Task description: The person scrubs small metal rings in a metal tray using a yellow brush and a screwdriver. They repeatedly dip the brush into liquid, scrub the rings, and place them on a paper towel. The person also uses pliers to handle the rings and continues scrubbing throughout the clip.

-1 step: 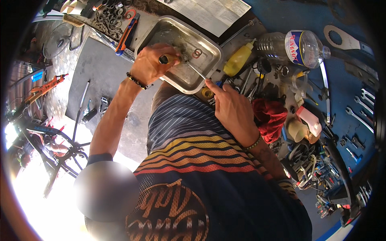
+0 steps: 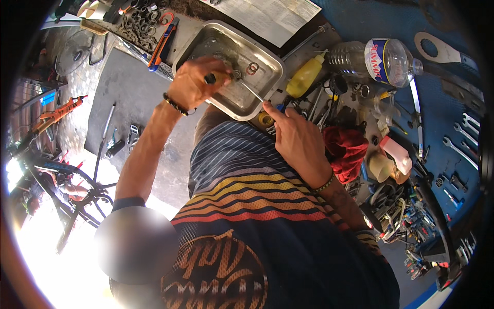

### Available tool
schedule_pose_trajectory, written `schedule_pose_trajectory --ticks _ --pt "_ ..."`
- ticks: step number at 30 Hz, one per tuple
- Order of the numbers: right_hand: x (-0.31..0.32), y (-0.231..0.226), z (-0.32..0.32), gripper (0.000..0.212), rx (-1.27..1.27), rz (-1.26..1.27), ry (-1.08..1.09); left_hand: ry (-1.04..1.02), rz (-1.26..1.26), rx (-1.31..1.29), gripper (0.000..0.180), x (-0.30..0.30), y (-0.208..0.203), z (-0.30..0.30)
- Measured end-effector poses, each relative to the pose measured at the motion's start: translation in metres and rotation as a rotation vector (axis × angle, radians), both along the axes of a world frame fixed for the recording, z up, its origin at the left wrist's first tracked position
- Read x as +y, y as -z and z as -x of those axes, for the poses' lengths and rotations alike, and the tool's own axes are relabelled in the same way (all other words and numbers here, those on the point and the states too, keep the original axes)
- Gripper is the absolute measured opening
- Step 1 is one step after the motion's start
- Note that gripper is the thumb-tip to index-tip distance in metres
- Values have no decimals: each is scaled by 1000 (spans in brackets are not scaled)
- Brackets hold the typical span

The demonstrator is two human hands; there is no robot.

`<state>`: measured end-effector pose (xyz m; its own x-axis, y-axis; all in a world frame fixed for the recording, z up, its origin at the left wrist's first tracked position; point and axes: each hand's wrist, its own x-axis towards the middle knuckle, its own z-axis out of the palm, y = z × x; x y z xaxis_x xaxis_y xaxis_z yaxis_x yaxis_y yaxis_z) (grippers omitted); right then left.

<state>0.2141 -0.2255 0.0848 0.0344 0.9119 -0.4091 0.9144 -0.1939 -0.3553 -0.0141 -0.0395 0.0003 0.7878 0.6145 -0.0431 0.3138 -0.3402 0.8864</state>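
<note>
My left hand [image 2: 198, 85] is closed round a screwdriver-like tool with a dark round butt [image 2: 210, 78], held over a metal tray [image 2: 278, 77]. Its thin pale shaft [image 2: 251, 91] slants across the tray to the near right rim. There the outstretched index finger of my right hand [image 2: 298, 139] meets or nearly meets the shaft's end. Whether it presses on the tip cannot be made out. The right hand's other fingers are partly hidden. In the tray's shallow liquid lie reddish rings [image 2: 252, 68] and a small grey ring [image 2: 236, 74] beside my left hand.
Right of the tray lie a yellow squeeze bottle [image 2: 304, 76], a clear plastic bottle [image 2: 399, 63], a red cloth [image 2: 345, 154] and crowded tools. An orange-and-black utility knife [image 2: 163, 44] lies at its left. A bicycle frame [image 2: 56, 172] stands far left.
My left hand has shifted and turned very slightly with the tool and looks more blurred. My right hand and the tray stay in place.
</note>
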Motion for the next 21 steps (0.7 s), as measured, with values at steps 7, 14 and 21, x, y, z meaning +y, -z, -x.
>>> schedule_pose_trajectory --ticks 7,14,21 --pt "3 1 -1 50 -7 -25 2 -83 -91 50 25 11 4 -3" --pt "6 4 -3 49 -28 -43 -6 -14 7 72 25 13 3 -5" --pt "8 0 -2 50 -28 -10 -2 -119 223 58 22 17 19 -1"
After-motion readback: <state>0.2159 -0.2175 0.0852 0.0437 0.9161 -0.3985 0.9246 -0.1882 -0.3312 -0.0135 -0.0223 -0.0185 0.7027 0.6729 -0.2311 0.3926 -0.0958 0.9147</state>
